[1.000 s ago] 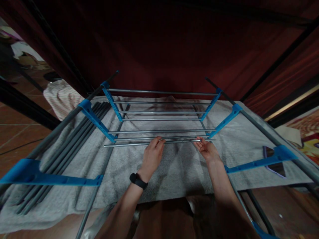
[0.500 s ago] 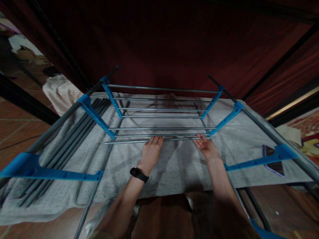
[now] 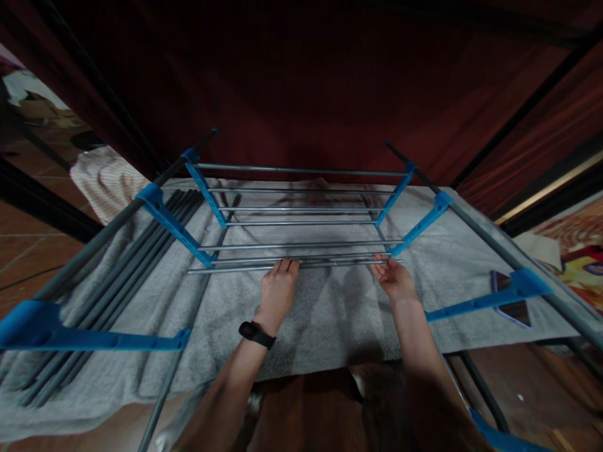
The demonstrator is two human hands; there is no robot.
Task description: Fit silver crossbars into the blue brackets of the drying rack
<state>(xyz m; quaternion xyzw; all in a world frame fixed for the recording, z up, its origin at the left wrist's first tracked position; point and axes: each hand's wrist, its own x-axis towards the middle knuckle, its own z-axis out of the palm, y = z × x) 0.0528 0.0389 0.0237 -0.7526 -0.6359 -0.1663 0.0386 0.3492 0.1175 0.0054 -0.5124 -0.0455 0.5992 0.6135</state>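
A thin grey metal tube (image 3: 230,270) lies across in front of me, along the lower front of a rack. Its left end sticks out past the rack's left blue bracket (image 3: 176,227). My left hand (image 3: 279,287), with a black band on the wrist, is closed over the tube near its middle. Close to the tube's right end, my right hand (image 3: 396,279) has its fingers curled around it from below, palm partly up. Just behind the tube, several fixed crossbars (image 3: 301,245) span the left bracket and the right blue bracket (image 3: 421,223).
Several loose grey tubes (image 3: 136,276) lie on the left of the grey cloth (image 3: 330,320). Blue brackets (image 3: 113,339) reach inward on both near sides. A phone (image 3: 513,301) rests under the right one. A dark red curtain (image 3: 301,88) hangs behind.
The view has shifted slightly, so the rack appears a little further left. Both hands keep hold of the tube, which stays nearly in place against the rack.
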